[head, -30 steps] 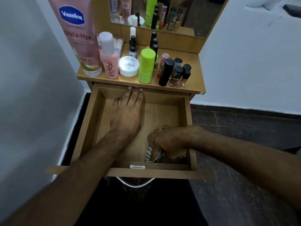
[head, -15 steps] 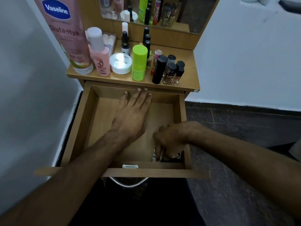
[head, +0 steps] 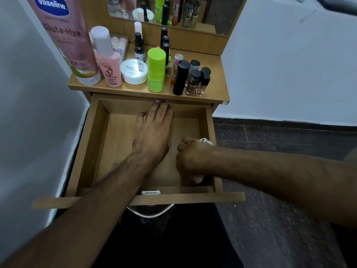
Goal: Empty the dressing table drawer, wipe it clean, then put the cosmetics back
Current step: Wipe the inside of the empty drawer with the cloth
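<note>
The wooden drawer is pulled out, and its visible floor holds no cosmetics. My left hand lies flat inside it, fingers straight, fingertips against the back wall under the tabletop edge. My right hand is curled round a bunched cloth at the drawer's right side; only a pale bit of the cloth shows above my knuckles. The cosmetics stand on the dressing table top: a big pink Vaseline tube, a pink bottle, a white jar, a green stick and several small dark bottles.
A mirror rises behind the tabletop. White walls flank the table on both sides. Dark tiled floor lies to the right. A metal handle hangs under the drawer front.
My right hand has moved with the cloth from the drawer's front right corner back along the right wall. My left hand stays flat on the drawer floor, fingers now closer together.
</note>
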Demonstrator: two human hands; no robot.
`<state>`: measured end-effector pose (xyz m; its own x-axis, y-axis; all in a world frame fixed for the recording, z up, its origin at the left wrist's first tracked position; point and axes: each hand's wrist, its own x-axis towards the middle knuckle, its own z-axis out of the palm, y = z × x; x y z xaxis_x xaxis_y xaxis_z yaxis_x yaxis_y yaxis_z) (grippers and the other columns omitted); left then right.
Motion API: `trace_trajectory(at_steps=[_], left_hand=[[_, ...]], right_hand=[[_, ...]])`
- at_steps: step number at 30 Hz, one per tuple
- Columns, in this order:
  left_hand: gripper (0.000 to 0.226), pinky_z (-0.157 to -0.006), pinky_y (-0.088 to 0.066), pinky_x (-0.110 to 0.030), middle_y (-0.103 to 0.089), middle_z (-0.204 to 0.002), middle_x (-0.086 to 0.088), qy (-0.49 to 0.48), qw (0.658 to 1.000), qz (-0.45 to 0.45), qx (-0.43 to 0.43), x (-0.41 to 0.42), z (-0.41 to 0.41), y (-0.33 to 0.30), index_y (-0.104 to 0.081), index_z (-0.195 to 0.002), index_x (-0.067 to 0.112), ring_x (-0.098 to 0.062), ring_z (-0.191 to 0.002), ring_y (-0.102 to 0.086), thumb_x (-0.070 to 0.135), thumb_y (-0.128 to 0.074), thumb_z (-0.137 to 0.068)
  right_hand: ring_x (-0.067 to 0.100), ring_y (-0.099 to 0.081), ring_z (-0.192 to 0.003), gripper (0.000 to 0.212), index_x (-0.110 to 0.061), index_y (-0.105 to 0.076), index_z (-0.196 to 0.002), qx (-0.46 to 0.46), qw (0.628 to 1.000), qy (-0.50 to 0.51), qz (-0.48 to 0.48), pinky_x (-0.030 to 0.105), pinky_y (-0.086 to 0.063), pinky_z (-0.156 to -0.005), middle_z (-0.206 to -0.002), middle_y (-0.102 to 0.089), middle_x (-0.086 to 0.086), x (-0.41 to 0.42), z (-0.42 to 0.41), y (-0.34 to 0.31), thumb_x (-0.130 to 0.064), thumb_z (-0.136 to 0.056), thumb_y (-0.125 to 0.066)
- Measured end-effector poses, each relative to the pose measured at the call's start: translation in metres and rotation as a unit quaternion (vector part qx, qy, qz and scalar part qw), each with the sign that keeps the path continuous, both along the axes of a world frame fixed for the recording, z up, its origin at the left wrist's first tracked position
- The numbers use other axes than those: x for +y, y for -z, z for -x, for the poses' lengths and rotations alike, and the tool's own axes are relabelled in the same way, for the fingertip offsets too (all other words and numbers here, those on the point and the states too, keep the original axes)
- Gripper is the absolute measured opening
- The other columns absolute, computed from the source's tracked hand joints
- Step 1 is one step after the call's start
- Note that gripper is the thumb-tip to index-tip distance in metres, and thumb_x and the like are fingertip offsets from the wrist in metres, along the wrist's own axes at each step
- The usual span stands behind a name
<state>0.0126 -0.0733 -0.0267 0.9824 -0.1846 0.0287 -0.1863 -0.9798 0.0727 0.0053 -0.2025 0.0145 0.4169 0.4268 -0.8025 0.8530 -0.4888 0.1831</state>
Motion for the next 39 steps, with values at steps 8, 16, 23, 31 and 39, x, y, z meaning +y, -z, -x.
trace_trajectory(at_steps=[8, 16, 23, 31, 39], left_hand=[[0.094, -0.114, -0.028, -0.050, -0.009, -0.169, -0.006, 0.005, 1.000, -0.016, -0.023, 0.004, 0.003, 0.001, -0.011, -0.160, 0.014, -0.025, -0.155, -0.009, 0.011, -0.062, -0.082], [0.091, -0.115, -0.027, -0.050, -0.001, -0.170, -0.007, 0.008, 0.999, -0.032, -0.026, 0.004, 0.005, 0.008, -0.003, -0.160, 0.011, -0.025, -0.155, -0.005, 0.013, -0.055, -0.086], [0.091, -0.115, -0.028, -0.050, 0.001, -0.170, -0.007, 0.015, 0.999, -0.037, -0.024, 0.005, 0.006, 0.007, -0.002, -0.160, 0.010, -0.025, -0.155, -0.004, 0.016, -0.055, -0.085], [0.091, -0.117, -0.026, -0.053, 0.003, -0.169, -0.009, 0.012, 0.999, -0.031, -0.023, 0.002, 0.006, 0.010, -0.003, -0.160, 0.010, -0.027, -0.155, -0.002, 0.015, -0.056, -0.087], [0.084, -0.116, -0.026, -0.053, 0.005, -0.169, -0.009, 0.012, 0.999, -0.040, -0.023, 0.001, 0.006, 0.010, -0.002, -0.160, 0.011, -0.028, -0.155, 0.000, 0.019, -0.050, -0.092]], right_hand=[[0.032, -0.036, -0.141, 0.054, -0.014, -0.048, -0.144, 0.069, 0.985, 0.113, 0.112, 0.039, -0.037, -0.099, -0.150, -0.043, 0.008, 0.010, -0.012, -0.016, -0.029, -0.094, -0.062], [0.022, -0.047, -0.116, 0.033, -0.020, -0.067, -0.114, -0.091, 0.990, -0.111, 0.019, 0.042, -0.031, -0.094, -0.126, -0.060, 0.001, -0.002, 0.008, 0.003, -0.044, -0.091, -0.065], [0.030, -0.051, -0.117, 0.051, -0.012, -0.062, -0.128, -0.066, 0.997, -0.028, -0.007, 0.044, -0.047, -0.097, -0.131, -0.055, 0.010, -0.004, -0.005, -0.008, -0.037, -0.086, -0.075], [0.024, -0.050, -0.117, 0.034, -0.017, -0.066, -0.122, -0.101, 0.992, -0.069, -0.017, 0.037, -0.033, -0.088, -0.130, -0.059, 0.006, -0.003, 0.021, 0.002, -0.037, -0.096, -0.059], [0.026, -0.048, -0.120, 0.038, -0.012, -0.063, -0.124, -0.135, 0.987, -0.088, 0.000, 0.041, -0.032, -0.098, -0.131, -0.059, 0.008, 0.003, 0.035, -0.001, -0.038, -0.102, -0.047]])
